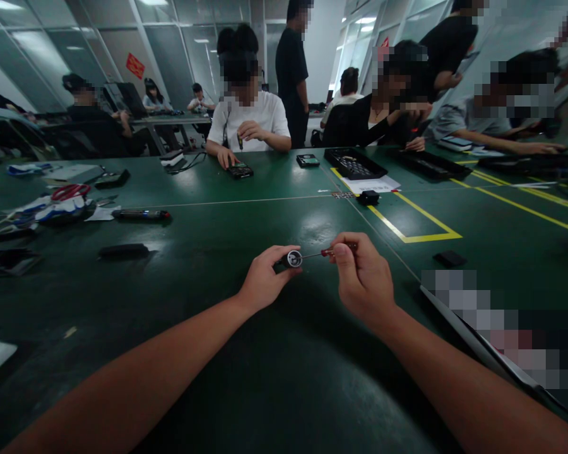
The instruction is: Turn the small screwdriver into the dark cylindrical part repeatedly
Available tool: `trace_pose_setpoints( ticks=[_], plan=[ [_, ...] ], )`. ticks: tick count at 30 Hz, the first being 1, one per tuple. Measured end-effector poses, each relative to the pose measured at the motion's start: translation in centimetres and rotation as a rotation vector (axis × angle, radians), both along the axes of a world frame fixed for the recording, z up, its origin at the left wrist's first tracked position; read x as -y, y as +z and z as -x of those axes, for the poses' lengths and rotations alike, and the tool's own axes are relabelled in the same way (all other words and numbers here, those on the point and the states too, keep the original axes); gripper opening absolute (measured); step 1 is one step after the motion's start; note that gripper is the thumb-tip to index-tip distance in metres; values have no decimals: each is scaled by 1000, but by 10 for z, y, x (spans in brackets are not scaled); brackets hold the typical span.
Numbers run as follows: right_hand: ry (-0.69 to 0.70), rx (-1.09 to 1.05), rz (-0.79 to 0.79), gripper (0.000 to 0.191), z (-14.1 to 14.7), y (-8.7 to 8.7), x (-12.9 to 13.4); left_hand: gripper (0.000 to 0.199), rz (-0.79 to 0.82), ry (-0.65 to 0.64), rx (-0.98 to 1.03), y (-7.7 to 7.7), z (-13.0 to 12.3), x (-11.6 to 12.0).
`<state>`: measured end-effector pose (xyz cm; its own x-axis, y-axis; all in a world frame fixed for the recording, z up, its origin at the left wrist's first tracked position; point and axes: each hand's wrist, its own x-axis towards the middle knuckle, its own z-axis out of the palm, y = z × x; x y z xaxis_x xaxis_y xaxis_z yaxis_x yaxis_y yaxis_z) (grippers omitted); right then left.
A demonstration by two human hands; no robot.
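My left hand (269, 276) is closed around a small black cylindrical part (293, 258) with a silvery ring at its open end. That end faces me and to the right; what sits inside is too small to make out. In my right hand (363, 277) is a thin screwdriver (328, 251) with a reddish handle, pinched between thumb and fingers. Its metal shaft points left, and the tip reaches the ringed end of the part. Both hands are above the green table (246, 353).
On the left lie a black case (124, 251), a dark pen-like tool (141, 215) and gloves (64, 207). A small black block (449, 258) and a screen-like panel (497, 334) are at right. Across the table, people work near black trays (355, 165) and a hard drive (308, 161).
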<state>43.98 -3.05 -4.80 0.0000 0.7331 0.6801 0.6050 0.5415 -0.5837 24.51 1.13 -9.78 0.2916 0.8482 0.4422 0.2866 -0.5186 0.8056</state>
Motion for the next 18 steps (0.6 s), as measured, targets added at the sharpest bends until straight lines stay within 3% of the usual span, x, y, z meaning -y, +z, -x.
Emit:
trace_pose_setpoints(
  ticks=[5, 10, 14, 18],
  plan=[
    [35, -5, 7, 15, 0, 0, 1, 38, -10, -7, 0, 1, 1, 0],
    [89, -60, 36, 30, 3, 3, 5, 38, -11, 10, -21, 0, 1, 0],
    [38, -73, 30, 17, 4, 2, 4, 37, -12, 39, -21, -1, 1, -1],
    [23, -46, 49, 19, 2, 1, 1, 36, -27, 61, -20, -1, 1, -1]
  ],
)
